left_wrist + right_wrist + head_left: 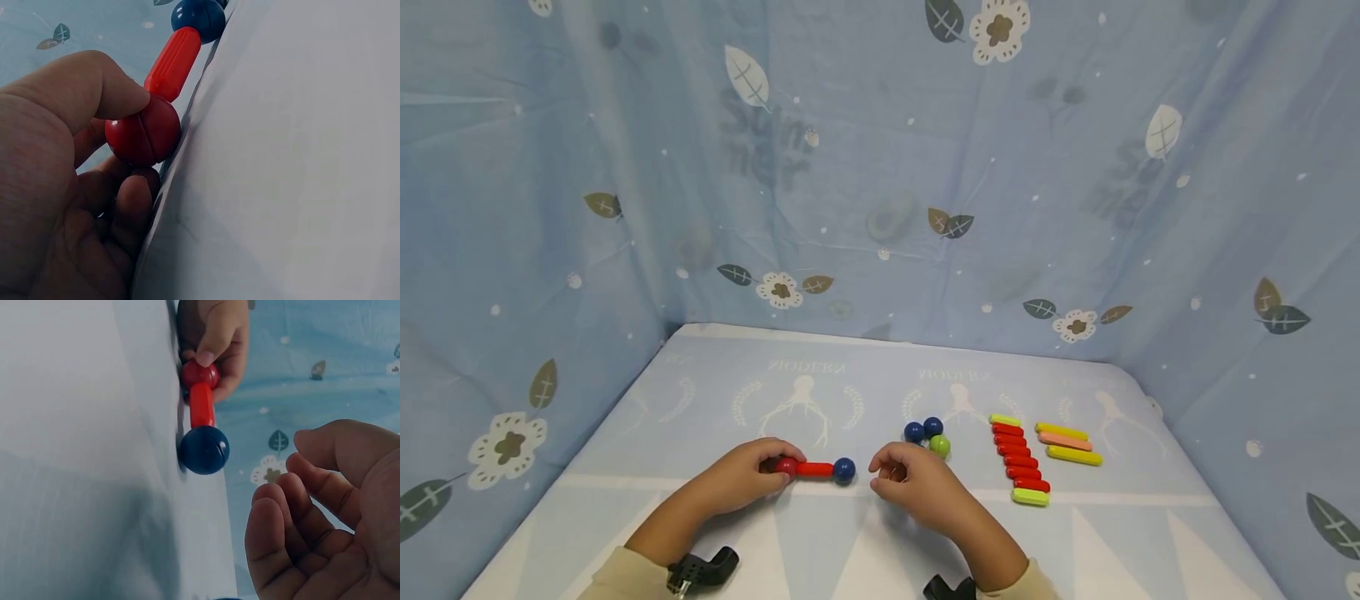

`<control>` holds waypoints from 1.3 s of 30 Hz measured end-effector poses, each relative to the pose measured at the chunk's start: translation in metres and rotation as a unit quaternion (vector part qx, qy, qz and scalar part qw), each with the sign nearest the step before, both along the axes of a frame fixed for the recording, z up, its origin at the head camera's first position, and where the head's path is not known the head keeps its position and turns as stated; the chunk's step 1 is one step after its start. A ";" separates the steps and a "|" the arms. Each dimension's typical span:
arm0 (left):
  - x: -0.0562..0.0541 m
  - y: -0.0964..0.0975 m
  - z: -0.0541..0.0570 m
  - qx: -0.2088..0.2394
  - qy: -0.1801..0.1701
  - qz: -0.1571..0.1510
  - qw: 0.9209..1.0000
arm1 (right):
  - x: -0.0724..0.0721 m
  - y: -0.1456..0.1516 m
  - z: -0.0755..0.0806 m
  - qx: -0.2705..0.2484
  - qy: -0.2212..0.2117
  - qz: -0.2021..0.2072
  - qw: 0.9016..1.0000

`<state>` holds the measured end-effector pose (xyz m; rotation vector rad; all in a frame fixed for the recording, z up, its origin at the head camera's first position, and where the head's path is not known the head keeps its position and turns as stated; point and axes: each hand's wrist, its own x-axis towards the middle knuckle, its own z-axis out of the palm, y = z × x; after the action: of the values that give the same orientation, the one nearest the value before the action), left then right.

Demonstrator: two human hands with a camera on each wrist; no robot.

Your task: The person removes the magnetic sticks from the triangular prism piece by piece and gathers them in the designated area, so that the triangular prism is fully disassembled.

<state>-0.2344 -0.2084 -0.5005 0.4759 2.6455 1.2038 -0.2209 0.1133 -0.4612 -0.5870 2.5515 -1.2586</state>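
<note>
My left hand (741, 477) holds a dark red ball (145, 132) between thumb and fingers, low over the table. Joined to that ball is a short red rod (815, 470), and a dark blue ball (844, 471) is fixed on the rod's other end, so the three form a dumbbell shape. To the right of the blue ball, my right hand (917, 487) hovers with loosely bent fingers and nothing between them. In the right wrist view its fingertips (265, 515) stand apart from the blue ball.
Just beyond the right hand lie two blue balls (914, 432) and a green ball (939, 446). Farther right, several red rods (1017, 450) with yellow-green ones form a column. Beside them are two yellow rods (1075, 456) and an orange rod (1064, 442). Patterned cloth (880, 167) surrounds the table (700, 400).
</note>
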 end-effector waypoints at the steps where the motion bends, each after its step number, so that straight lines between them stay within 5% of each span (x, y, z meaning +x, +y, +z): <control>1: 0.000 0.000 0.000 0.000 0.000 0.001 1.000 | -0.001 -0.004 0.000 0.001 0.006 0.001 1.000; 8: -0.002 -0.001 -0.001 0.002 0.000 -0.003 1.000 | -0.012 -0.025 -0.007 0.053 0.044 -0.001 0.998; 19: 0.001 -0.001 0.000 0.014 -0.015 -0.011 1.000 | -0.018 -0.037 -0.017 0.073 -0.007 0.053 0.996; 26: 0.001 -0.001 -0.001 0.014 -0.019 -0.011 1.000 | -0.020 -0.040 -0.023 0.085 0.001 0.063 0.994; 39: 0.000 0.001 0.001 0.025 -0.023 -0.008 0.999 | -0.019 -0.042 -0.025 0.063 0.005 0.034 0.997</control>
<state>-0.2340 -0.2074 -0.4996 0.4714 2.5734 1.2633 -0.2398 0.0714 -0.4866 -0.6474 2.5719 -1.0672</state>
